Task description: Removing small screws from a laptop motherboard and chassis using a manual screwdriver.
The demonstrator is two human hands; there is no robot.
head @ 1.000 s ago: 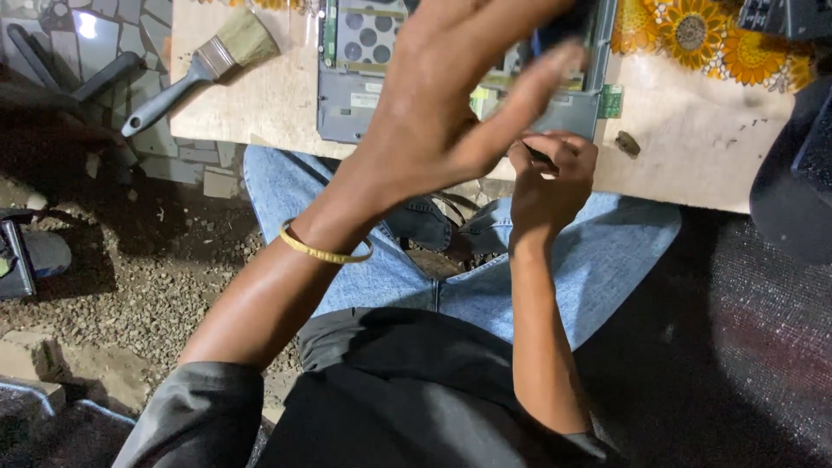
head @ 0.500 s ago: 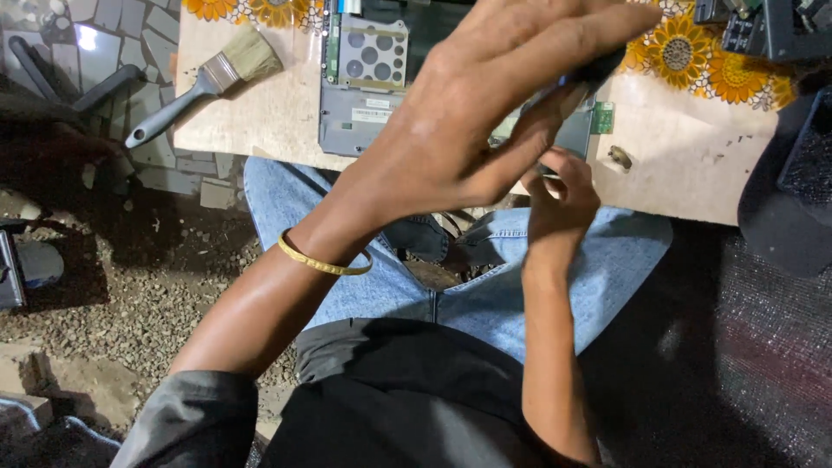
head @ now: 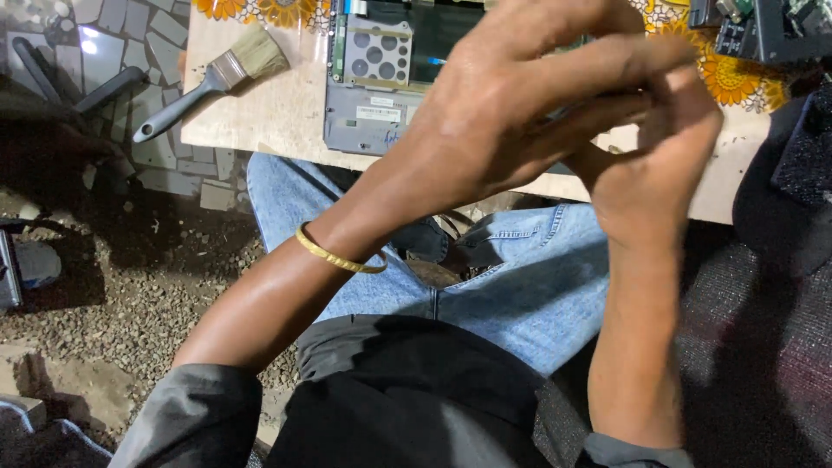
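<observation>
The opened grey laptop base with its perforated metal plate and dark inner bay (head: 373, 95) lies on the pale stone-look tabletop (head: 260, 130), its near edge close to the table's edge above the person's lap. Both hands are raised in front of it and hide its right part.

The left hand (head: 511, 113) stretches across the laptop's right half with its fingers long and nearly straight, their tips laid against the fingertips of the right hand (head: 650, 165). The right hand stands upright just right of the laptop, fingers curled in towards the left. The contact point is shadowed, so I cannot tell whether either hand pinches a small part or whether they only press together.

If something small is passing between the fingertips, it would be best done low and over the tabletop, since beyond the edge anything dropped would likely fall to the blue jeans (head: 511, 277) or the gravel floor (head: 147, 286).

A thin gold bangle (head: 334, 254) circles the left wrist, below the laptop. Left of the laptop lies a flat paintbrush with pale bristles and a grey handle (head: 208, 78). Right of it is a yellow sunflower-print cloth (head: 728, 78), and at the far right corner dark electronic parts (head: 780, 30).
</observation>
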